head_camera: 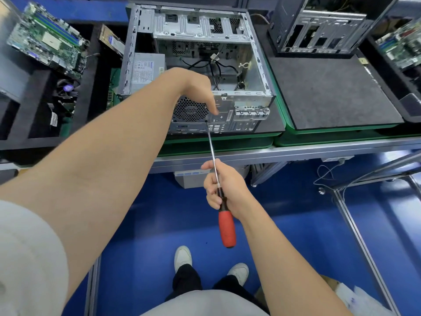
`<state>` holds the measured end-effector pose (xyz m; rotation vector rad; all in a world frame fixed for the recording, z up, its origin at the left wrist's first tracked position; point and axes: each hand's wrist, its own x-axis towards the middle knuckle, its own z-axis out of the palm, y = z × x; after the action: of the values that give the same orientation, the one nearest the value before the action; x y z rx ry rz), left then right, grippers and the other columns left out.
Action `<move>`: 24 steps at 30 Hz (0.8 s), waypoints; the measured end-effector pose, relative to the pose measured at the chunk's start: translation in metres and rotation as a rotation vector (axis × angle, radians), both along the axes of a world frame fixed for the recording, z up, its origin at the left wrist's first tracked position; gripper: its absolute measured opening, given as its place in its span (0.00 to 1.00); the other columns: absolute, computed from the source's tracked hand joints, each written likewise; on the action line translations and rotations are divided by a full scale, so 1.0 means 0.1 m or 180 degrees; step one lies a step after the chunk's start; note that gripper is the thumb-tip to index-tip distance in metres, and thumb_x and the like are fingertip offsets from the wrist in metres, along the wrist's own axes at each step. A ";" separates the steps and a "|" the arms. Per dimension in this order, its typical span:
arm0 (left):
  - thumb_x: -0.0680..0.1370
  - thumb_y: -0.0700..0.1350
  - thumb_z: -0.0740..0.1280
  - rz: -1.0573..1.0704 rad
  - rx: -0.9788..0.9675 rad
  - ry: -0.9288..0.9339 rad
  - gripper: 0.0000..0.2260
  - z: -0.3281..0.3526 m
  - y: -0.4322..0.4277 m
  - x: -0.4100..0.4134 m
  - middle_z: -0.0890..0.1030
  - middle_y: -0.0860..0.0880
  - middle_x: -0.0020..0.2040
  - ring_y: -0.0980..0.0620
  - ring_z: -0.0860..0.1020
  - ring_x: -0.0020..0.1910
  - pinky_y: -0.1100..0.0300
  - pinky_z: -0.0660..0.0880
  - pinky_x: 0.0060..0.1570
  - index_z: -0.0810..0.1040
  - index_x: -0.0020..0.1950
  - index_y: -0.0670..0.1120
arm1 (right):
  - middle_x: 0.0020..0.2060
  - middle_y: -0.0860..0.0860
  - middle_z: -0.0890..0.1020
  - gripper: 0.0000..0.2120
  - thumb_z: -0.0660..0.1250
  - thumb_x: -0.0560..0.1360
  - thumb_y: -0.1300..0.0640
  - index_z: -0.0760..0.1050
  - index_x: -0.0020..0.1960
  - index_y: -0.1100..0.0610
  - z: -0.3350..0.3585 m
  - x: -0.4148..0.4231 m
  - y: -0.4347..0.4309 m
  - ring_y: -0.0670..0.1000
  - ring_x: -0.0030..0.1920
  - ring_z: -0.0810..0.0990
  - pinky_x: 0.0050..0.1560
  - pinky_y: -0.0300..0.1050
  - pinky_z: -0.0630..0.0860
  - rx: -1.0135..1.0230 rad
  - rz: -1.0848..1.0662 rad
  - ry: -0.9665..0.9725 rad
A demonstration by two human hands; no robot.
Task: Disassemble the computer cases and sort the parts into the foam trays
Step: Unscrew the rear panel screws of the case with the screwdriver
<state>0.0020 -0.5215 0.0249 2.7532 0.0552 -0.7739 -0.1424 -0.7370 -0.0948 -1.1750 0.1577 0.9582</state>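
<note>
Head view, I see my right hand gripping the screwdriver, left hand loose-fingered on the case holding a power supply, foam tray with a motherboard

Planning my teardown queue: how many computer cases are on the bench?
2. One open computer case sits in the middle, the left hand touching its rear panel; a second, black computer case stands at the back right. More may lie outside the view.
</note>
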 end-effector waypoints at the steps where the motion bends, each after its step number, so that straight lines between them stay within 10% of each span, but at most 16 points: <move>1: 0.74 0.63 0.73 -0.0002 -0.0032 -0.0037 0.22 -0.01 0.01 0.00 0.75 0.46 0.49 0.39 0.77 0.51 0.50 0.69 0.46 0.74 0.47 0.45 | 0.27 0.54 0.74 0.16 0.53 0.89 0.49 0.73 0.56 0.58 0.02 0.01 -0.03 0.49 0.20 0.64 0.22 0.39 0.65 0.0594 -0.0065 0.0304; 6: 0.73 0.63 0.75 0.0097 -0.0191 -0.0071 0.19 -0.03 0.03 0.04 0.73 0.55 0.42 0.53 0.72 0.38 0.53 0.67 0.42 0.73 0.37 0.50 | 0.28 0.56 0.72 0.17 0.51 0.90 0.52 0.73 0.56 0.62 0.04 -0.02 0.01 0.46 0.17 0.58 0.13 0.35 0.58 0.2574 -0.0353 0.1930; 11: 0.73 0.63 0.75 0.0090 -0.0241 -0.0066 0.18 -0.07 0.05 0.05 0.74 0.55 0.44 0.51 0.74 0.43 0.51 0.68 0.49 0.74 0.39 0.51 | 0.27 0.51 0.70 0.11 0.55 0.89 0.52 0.73 0.55 0.56 0.11 -0.04 0.10 0.44 0.17 0.56 0.16 0.35 0.52 0.0946 -0.0323 0.0574; 18: 0.73 0.62 0.75 0.0112 -0.0291 -0.0060 0.19 -0.10 0.05 0.07 0.72 0.55 0.44 0.48 0.73 0.44 0.50 0.68 0.50 0.73 0.39 0.50 | 0.37 0.54 0.72 0.08 0.50 0.89 0.53 0.60 0.52 0.54 0.09 -0.03 0.22 0.53 0.30 0.65 0.26 0.43 0.59 -0.3315 0.0718 -0.2495; 21: 0.73 0.63 0.75 0.0136 -0.0304 -0.0047 0.19 -0.10 0.04 0.07 0.72 0.57 0.43 0.54 0.71 0.41 0.50 0.68 0.50 0.73 0.39 0.51 | 0.37 0.53 0.72 0.09 0.49 0.89 0.51 0.60 0.51 0.51 0.04 -0.07 0.25 0.52 0.31 0.67 0.27 0.45 0.60 -0.3482 0.0523 -0.2697; 24: 0.73 0.63 0.75 0.0105 -0.0302 -0.0056 0.19 -0.10 0.06 0.07 0.73 0.55 0.44 0.51 0.73 0.43 0.50 0.67 0.50 0.74 0.40 0.49 | 0.33 0.55 0.77 0.12 0.52 0.87 0.52 0.69 0.49 0.54 0.09 -0.02 0.18 0.52 0.26 0.62 0.25 0.40 0.59 -0.2168 0.0236 -0.1868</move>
<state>0.0088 -0.5153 0.0154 2.6625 0.0586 -0.7244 -0.1439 -0.7193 -0.0860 -2.0556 -0.0416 0.5905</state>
